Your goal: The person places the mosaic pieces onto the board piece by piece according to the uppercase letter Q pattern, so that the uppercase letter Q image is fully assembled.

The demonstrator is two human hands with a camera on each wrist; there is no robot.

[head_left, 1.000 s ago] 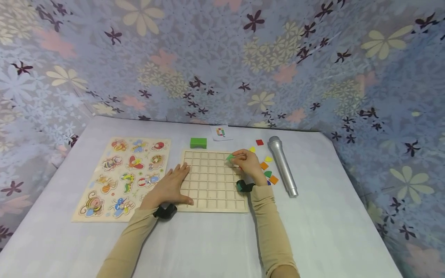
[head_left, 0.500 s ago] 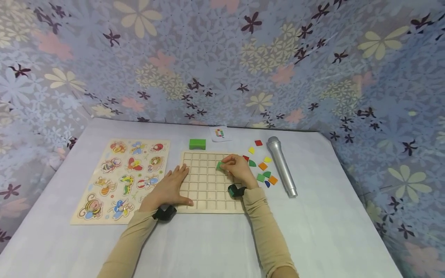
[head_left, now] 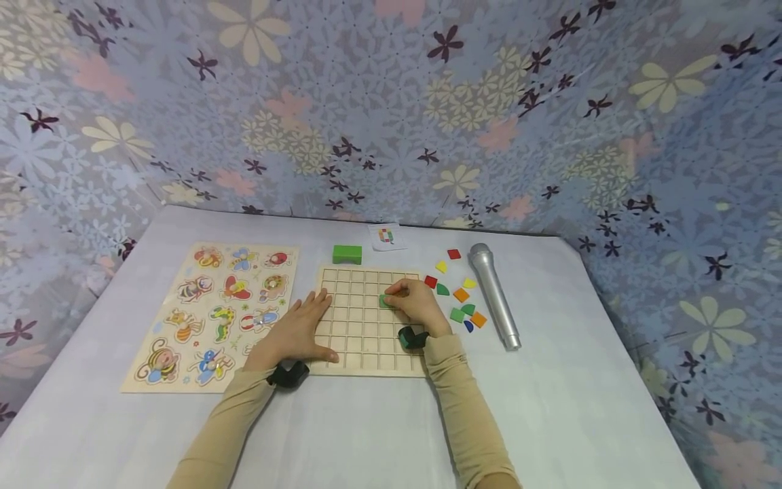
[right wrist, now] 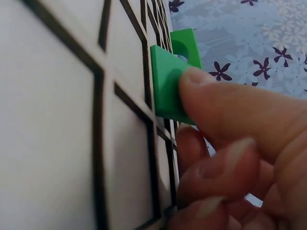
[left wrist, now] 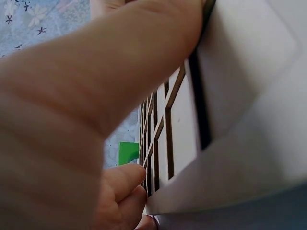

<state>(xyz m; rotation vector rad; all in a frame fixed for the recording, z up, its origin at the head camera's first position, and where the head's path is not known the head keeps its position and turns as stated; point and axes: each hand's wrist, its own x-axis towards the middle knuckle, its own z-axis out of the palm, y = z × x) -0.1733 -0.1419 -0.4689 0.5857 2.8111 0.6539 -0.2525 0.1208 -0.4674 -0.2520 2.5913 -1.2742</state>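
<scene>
Leftward since a second ago, the right hand [head_left: 415,304] has carried its pinched small green square tile [right wrist: 167,88] across the pale wooden grid board [head_left: 363,346], right of the spread left hand [head_left: 297,333] resting there; placing seems under way, probably calling next for seating it squarely

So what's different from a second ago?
The right hand moved left and toward the person over the grid board, carrying the green piece along. Its fingers pinch that piece throughout; nothing newly taken or let go. Unchanged: left hand resting on the board's left side, silver microphone, green block.
</scene>
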